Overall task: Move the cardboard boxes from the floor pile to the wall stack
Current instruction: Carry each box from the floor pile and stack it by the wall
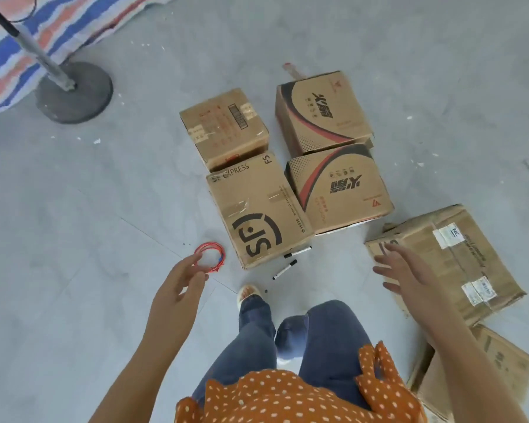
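Note:
Several cardboard boxes lie on the grey floor. An SF Express box point(257, 212) is nearest the middle, with a smaller taped box point(223, 129) behind it. Two boxes with red and black swooshes point(321, 111) point(339, 187) sit to its right. A larger labelled box point(458, 257) lies at the right, with another box point(486, 377) below it at the frame's edge. My right hand point(400, 270) hovers with spread fingers over the labelled box's near corner. My left hand point(180, 282) hangs relaxed and holds nothing, left of the SF box.
A red wire coil point(210, 257) and two black markers point(284, 269) point(298, 251) lie on the floor by the SF box. A pole on a round base point(74, 93) stands at the back left beside a striped tarp point(28, 41). My legs and a sandalled foot point(248, 296) are below.

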Available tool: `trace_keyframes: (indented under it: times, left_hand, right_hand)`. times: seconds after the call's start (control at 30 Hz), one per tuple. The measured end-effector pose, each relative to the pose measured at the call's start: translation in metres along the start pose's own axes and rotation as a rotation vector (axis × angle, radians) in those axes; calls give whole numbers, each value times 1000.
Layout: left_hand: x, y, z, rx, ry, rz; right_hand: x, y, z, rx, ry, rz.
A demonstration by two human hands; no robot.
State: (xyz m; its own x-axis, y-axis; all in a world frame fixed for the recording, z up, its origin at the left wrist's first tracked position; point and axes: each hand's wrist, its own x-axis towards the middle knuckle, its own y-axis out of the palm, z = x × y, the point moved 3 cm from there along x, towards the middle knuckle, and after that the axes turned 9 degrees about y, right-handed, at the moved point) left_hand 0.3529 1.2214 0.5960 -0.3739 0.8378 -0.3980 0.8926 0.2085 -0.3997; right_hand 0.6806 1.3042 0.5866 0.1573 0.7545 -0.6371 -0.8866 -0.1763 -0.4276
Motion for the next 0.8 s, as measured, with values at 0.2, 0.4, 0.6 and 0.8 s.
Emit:
trace_keyframes:
  times: [0.2,0.4,0.6,0.8]
  left_hand:
    - [63,37,14,-131,-103,-157]
    - [149,122,111,-324,-414,-453]
    - [218,221,227,-219,-735,-280]
    - [262,251,337,-96,-795,-288]
  right_hand:
    - [90,14,12,-122,49,168]
    - [244,64,-25,-281,278,345]
    - [393,139,-72,-376,245,323]
    - [475,209,-159,-353,381,333]
